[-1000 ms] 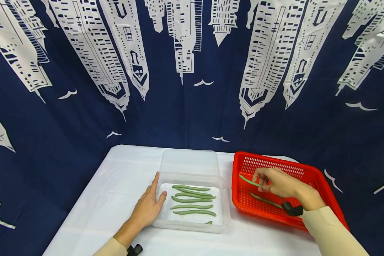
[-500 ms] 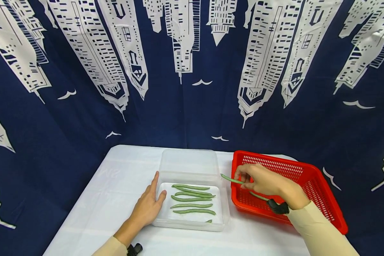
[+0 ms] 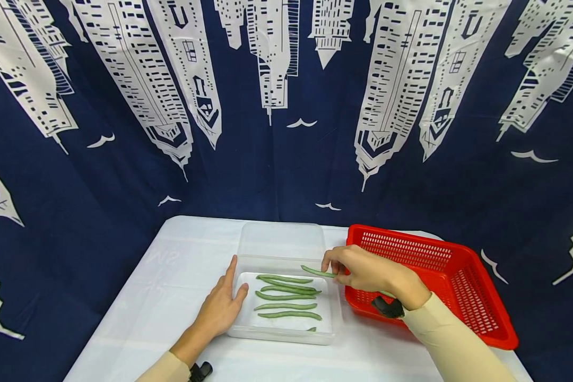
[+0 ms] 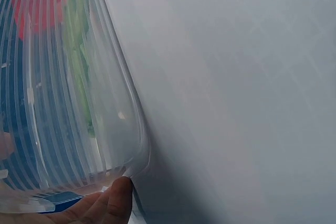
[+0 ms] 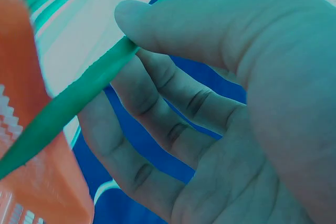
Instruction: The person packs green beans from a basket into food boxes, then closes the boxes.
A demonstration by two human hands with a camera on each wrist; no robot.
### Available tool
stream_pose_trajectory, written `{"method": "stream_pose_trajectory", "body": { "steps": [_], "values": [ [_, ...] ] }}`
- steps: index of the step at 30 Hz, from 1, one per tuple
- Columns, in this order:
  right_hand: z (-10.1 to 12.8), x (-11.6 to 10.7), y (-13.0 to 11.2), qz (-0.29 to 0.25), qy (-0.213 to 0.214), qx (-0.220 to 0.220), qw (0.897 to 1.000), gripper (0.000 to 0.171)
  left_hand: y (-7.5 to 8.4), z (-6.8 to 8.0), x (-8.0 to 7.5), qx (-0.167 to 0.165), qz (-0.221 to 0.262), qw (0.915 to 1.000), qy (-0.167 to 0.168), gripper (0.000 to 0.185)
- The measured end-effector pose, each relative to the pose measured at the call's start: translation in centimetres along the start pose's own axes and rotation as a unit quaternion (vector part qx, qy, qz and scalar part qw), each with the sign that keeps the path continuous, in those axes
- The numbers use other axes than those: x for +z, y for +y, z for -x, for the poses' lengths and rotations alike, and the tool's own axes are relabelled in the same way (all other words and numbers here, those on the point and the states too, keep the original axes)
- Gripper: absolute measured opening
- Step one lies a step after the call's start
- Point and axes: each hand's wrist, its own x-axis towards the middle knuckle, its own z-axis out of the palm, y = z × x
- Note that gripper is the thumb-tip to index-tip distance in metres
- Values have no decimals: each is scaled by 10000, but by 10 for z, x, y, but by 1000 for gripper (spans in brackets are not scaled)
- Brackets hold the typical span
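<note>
My right hand (image 3: 348,268) pinches a green bean (image 3: 317,272) between thumb and fingers, holding it above the right side of the clear plastic container (image 3: 334,313). The right wrist view shows the green bean (image 5: 68,106) pinched under the thumb. Several green beans (image 3: 286,298) lie in rows inside the container. My left hand (image 3: 222,307) rests flat on the table with straight fingers against the container's left edge; in the left wrist view a fingertip (image 4: 116,198) touches the container wall (image 4: 79,108). The red basket (image 3: 463,276) stands to the right.
The container's clear lid (image 3: 281,241) lies open behind it. A white table (image 3: 167,286) holds everything, backed by a dark blue curtain (image 3: 277,170) with white buildings. One more bean shows faintly in the basket beneath my right wrist.
My right hand lifted a green bean out of the red basket and carried it left, over the clear container. The left hand has stayed in place.
</note>
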Motion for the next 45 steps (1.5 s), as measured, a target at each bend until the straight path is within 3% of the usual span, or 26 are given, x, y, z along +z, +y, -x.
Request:
{"method": "stream_pose_trajectory", "body": {
  "steps": [22, 30, 45],
  "values": [
    [-47, 37, -42, -38, -688, -546, 9961, 24, 4, -1, -2, -12, -8, 10000, -16, 81],
    [-54, 49, -49, 15, -772, -816, 9937, 23, 3, 0, -2, 14, -10, 10000, -17, 82],
    [-60, 63, -53, -91, -948, -851, 9918, 23, 2, 0, -1, -36, -70, 10000, -23, 82]
  ]
}}
